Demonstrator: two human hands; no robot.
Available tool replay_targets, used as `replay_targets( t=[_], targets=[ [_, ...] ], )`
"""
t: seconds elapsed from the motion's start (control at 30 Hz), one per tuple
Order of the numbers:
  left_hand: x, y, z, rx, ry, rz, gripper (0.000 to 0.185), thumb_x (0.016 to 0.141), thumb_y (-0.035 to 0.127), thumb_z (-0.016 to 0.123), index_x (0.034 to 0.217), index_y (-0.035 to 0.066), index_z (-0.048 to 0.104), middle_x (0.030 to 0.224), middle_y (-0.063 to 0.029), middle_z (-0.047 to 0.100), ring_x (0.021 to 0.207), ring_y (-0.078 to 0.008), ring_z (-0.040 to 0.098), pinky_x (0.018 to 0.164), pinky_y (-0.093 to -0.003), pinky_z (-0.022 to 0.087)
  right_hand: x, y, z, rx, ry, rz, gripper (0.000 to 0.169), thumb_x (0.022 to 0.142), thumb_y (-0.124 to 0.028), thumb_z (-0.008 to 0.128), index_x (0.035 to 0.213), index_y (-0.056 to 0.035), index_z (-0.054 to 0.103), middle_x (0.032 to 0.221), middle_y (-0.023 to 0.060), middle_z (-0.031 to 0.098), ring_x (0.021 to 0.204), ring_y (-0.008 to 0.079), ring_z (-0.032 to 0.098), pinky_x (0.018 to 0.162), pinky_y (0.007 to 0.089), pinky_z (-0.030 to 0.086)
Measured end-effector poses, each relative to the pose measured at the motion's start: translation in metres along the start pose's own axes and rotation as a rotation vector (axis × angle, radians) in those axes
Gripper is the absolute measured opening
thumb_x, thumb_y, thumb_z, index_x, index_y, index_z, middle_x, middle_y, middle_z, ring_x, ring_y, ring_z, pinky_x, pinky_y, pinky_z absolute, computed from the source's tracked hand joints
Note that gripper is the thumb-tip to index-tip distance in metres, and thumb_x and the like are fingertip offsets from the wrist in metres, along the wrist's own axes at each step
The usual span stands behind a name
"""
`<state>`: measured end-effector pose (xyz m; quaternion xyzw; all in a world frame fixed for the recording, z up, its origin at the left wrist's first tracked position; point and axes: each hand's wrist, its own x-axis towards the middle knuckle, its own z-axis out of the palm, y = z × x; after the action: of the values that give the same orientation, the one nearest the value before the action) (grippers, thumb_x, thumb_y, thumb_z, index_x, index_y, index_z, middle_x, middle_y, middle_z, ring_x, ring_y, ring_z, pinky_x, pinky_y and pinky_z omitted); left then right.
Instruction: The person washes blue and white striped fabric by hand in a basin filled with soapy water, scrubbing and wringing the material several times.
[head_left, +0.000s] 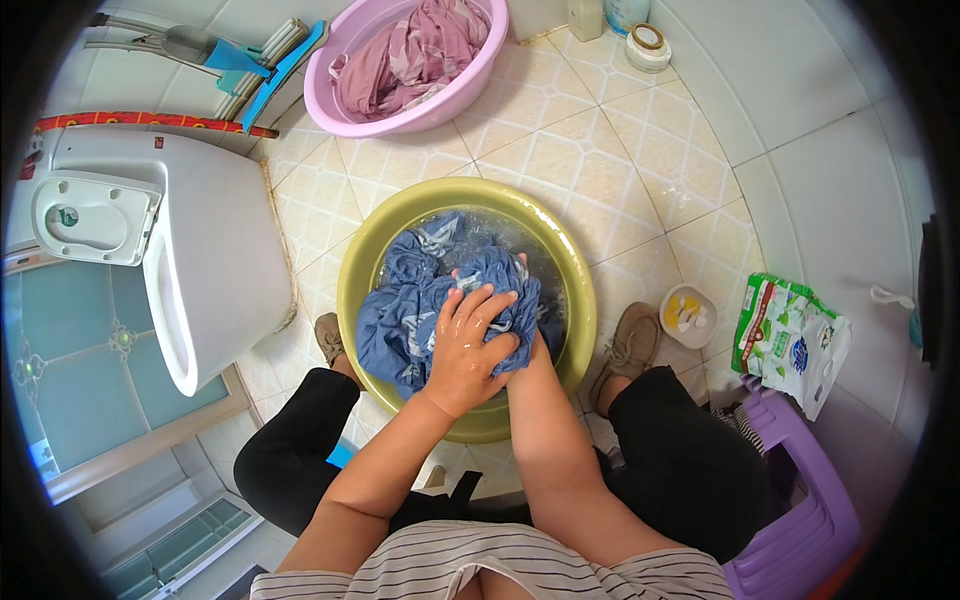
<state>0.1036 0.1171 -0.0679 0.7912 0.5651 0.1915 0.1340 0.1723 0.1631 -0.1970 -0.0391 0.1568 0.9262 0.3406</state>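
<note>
A yellow-green plastic basin (581, 300) of water stands on the floor between my feet. In it lies a wet blue cloth (397, 322) with whitish patterned patches, bunched up and partly above the water. My left hand (472, 345) rests over the bunched cloth, fingers curled onto it and thumb bent at its right side. My right hand (537, 360) is under the same bundle and mostly hidden by it; a fingertip shows at the far edge. The cloth is held between both hands. Bubbles float on the water (517, 229) behind the bundle.
A pink basin (330, 105) with mauve cloth (405, 64) stands ahead. At left is a white toilet (225, 232). To the right are a small dish (690, 337) with soap pieces, a green-and-white packet (787, 341) and a purple plastic stool (817, 480). Brushes and a dustpan (281, 79) lean at the wall.
</note>
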Motion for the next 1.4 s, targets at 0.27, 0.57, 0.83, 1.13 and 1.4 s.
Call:
replay_targets(
  t=[0.27,0.57,0.83,1.13,1.4],
  targets=[
    [0.005,-0.014,-0.004,-0.012,0.215,-0.096,0.03,0.051,0.014,0.074,0.073,0.007,0.055,0.088,-0.0062,0.061,0.081,-0.0272,0.058,0.07,-0.0359,0.046,0.013,0.026,0.008,-0.047,0.324,-0.076,0.047,0.088,-0.043,0.047,0.118,-0.0069,0.053,0.108,0.0108,0.057,0.095,0.0269,0.057,0.084,0.037,0.047],
    [-0.021,-0.136,0.003,-0.314,0.187,-0.807,0.027,0.07,0.015,0.07,0.088,-0.001,0.06,0.082,-0.0161,0.063,0.077,-0.0268,0.062,0.073,-0.0318,0.047,0.013,0.035,0.03,-0.772,0.678,-0.283,0.047,0.087,-0.046,0.054,0.101,-0.0018,0.063,0.099,0.0092,0.062,0.096,0.0208,0.056,0.084,0.0321,0.043],
    [-0.03,-0.123,0.031,-0.133,-0.018,-0.389,0.082,0.065,0.025,0.078,0.134,0.011,0.038,0.127,-0.0191,0.043,0.117,-0.0361,0.042,0.098,-0.0415,0.035,0.002,-0.006,0.009,-1.792,0.867,-0.592,0.062,0.072,-0.023,0.07,0.128,-0.0158,0.045,0.118,0.0191,0.045,0.104,0.0337,0.05,0.089,0.0392,0.042],
    [-0.002,-0.13,0.078,0.156,-0.473,-0.633,0.099,0.058,0.051,0.077,0.138,0.017,0.03,0.135,-0.0177,0.037,0.123,-0.0355,0.037,0.097,-0.0469,0.035,-0.001,-0.011,-0.044,-1.902,1.074,-0.223,0.072,0.073,-0.027,0.068,0.137,-0.023,0.035,0.133,0.0227,0.04,0.119,0.0389,0.042,0.099,0.0436,0.037],
    [0.026,-0.17,0.084,0.101,-0.676,-0.732,0.07,0.067,0.057,0.069,0.117,0.009,0.056,0.103,-0.0151,0.063,0.101,-0.0346,0.057,0.085,-0.0431,0.045,0.009,-0.016,-0.049,-1.806,1.135,-0.216,0.065,0.075,-0.031,0.066,0.131,-0.0079,0.043,0.127,0.0242,0.048,0.117,0.0372,0.046,0.1,0.0388,0.036]
  ],
)
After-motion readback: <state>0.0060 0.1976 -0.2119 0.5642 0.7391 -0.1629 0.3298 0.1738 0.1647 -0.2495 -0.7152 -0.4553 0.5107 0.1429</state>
